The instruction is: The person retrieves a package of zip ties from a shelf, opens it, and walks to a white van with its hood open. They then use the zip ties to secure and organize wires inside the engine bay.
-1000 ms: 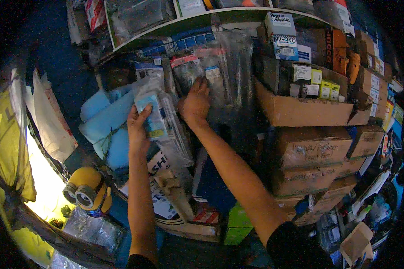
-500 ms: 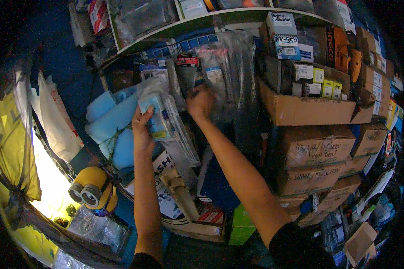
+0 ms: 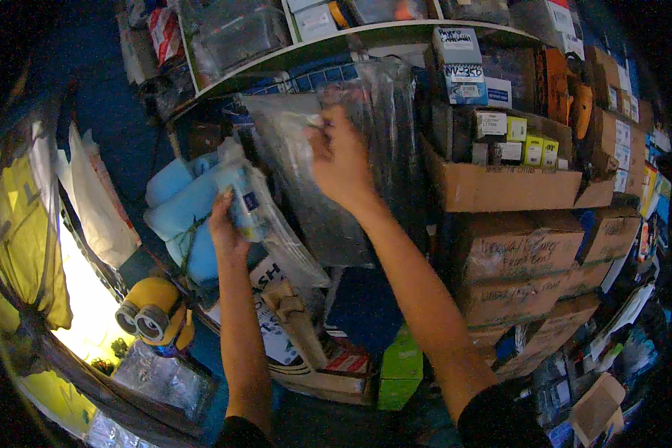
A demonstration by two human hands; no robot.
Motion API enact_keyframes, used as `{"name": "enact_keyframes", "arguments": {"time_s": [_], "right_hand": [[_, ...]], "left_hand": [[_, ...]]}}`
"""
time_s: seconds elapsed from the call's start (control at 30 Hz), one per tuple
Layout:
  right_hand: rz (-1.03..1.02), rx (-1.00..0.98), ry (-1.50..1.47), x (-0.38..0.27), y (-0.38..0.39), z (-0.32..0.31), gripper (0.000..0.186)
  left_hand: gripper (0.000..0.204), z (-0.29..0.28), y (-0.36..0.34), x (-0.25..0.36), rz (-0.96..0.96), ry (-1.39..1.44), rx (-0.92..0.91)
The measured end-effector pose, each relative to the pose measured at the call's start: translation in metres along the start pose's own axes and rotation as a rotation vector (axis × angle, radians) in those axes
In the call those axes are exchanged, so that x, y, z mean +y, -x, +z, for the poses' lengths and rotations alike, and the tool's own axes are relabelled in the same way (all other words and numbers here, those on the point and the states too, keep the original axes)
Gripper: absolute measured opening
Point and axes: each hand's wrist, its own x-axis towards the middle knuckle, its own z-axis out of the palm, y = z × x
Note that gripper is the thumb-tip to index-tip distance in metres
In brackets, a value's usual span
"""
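Clear plastic packages [image 3: 265, 216], long and flat with light-blue and dark labelled parts, are gripped by my left hand [image 3: 230, 228], its thumb lying on the front. My right hand [image 3: 343, 164] is raised against a large greyish plastic bag [image 3: 295, 160] hanging under the shelf. Its fingers are curled and smeared by motion, so whether they pinch the bag is unclear. More dark plastic-wrapped packs [image 3: 396, 134] hang just right of that hand. Rolled light-blue foam [image 3: 183, 201] lies beside my left hand.
A shelf [image 3: 313, 46] with bins runs above my hands. On the right, an open carton [image 3: 508, 187] of small boxes tops stacked cartons [image 3: 526, 246]. A yellow goggled toy [image 3: 153, 310] stands lower left near a bright light. A green box [image 3: 401, 373] sits below.
My right hand has risen, and the large greyish bag now spreads across where smaller hanging packs showed. My left hand and its packages have shifted slightly left and down.
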Motion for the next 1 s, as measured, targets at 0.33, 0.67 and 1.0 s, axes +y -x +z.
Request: {"name": "enact_keyframes", "arguments": {"time_s": [0.33, 0.67, 1.0], "right_hand": [[0.217, 0.034, 0.218, -0.019, 0.107, -0.152, 0.028], [0.517, -0.099, 0.351, -0.043, 0.194, -0.2, 0.021], [0.492, -0.036, 0.321, -0.026, 0.223, -0.215, 0.022]], "left_hand": [[0.055, 0.073, -0.062, -0.017, 0.101, -0.37, -0.271], [0.073, 0.097, -0.122, -0.049, 0.118, -0.447, -0.115], [0.069, 0.093, -0.145, -0.06, 0.282, -0.536, -0.232]]}}
